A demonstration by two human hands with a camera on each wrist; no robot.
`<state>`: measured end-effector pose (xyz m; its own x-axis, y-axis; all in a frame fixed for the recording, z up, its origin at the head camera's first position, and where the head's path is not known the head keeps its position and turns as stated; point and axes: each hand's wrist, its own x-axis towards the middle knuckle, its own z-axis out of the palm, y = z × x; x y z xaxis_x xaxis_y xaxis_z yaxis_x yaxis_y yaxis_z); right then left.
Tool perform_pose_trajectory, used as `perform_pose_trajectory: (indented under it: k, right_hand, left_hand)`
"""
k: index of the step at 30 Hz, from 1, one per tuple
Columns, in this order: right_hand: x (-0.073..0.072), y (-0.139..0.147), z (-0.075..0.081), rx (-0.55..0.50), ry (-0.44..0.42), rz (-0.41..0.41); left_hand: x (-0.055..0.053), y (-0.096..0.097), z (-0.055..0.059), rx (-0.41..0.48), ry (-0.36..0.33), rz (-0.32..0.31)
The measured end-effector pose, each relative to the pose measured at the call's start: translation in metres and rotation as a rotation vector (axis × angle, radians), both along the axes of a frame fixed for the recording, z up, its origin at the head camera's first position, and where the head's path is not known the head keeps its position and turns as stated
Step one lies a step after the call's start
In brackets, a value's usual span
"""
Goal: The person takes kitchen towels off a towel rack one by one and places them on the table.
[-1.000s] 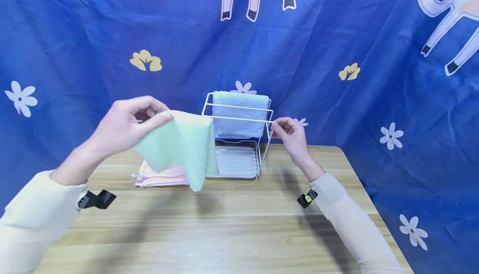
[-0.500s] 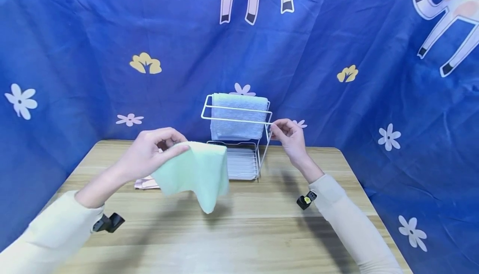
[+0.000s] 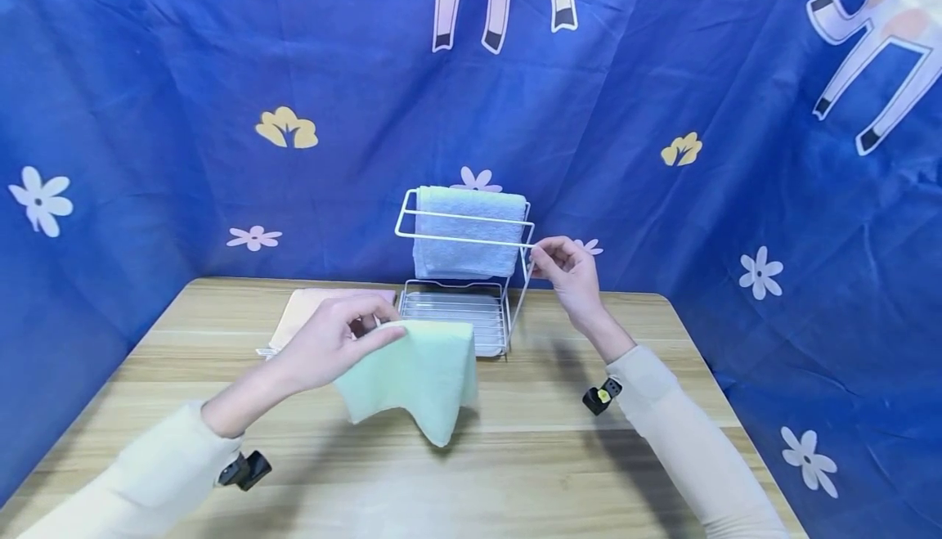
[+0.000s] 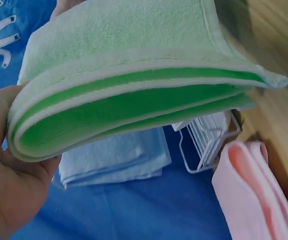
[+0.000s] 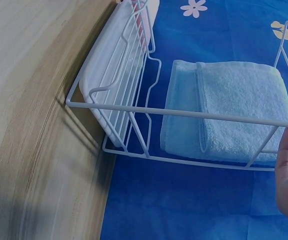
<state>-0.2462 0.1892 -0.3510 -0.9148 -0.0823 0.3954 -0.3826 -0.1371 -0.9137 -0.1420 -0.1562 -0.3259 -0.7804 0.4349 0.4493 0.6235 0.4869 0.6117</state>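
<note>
My left hand [image 3: 342,343] pinches the folded edge of a pale green towel [image 3: 427,375], which hangs down in front of the rack, above the table. In the left wrist view the green towel [image 4: 129,45] shows its folded layers, with the thumb and fingers on either side of the fold. My right hand [image 3: 570,273] pinches the upper front corner of a white wire rack [image 3: 471,239]. Over the rack's rear top bar hangs a folded light blue towel [image 3: 471,257]; the right wrist view shows this blue towel [image 5: 239,105] behind the rack's side wires.
A folded pink towel [image 3: 305,310] lies on the wooden table [image 3: 559,457] left of the rack, partly hidden by the left hand. A white tray [image 3: 489,310] sits in the rack's base. A patterned blue cloth [image 3: 368,73] hangs behind and at the sides.
My left hand has moved right and down with the green towel, uncovering more of the pink towel and the rack's tray. My right hand stays at the rack's corner.
</note>
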Motion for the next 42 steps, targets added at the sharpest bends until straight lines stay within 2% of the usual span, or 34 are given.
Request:
perform_pose_trajectory:
  k: [4, 14, 24, 39, 42]
  right_hand:
    - [-0.001, 0.0, 0.0, -0.003, -0.003, 0.0]
    - [-0.001, 0.0, 0.001, 0.004, -0.002, -0.002]
    - [0.0, 0.001, 0.001, 0.005, -0.003, 0.008]
    - [0.001, 0.001, 0.002, 0.009, -0.017, 0.012]
    - [0.0, 0.001, 0.002, 0.008, -0.016, 0.012]
  left_hand:
    - [0.002, 0.007, -0.005, 0.01, -0.027, -0.029]
    - [0.012, 0.024, -0.011, 0.01, -0.146, -0.068]
    - [0.024, 0.038, -0.018, 0.043, -0.147, -0.149]
    - [0.048, 0.052, -0.017, 0.064, -0.14, -0.253]
    - [0.053, 0.053, -0.016, 0.072, -0.16, -0.278]
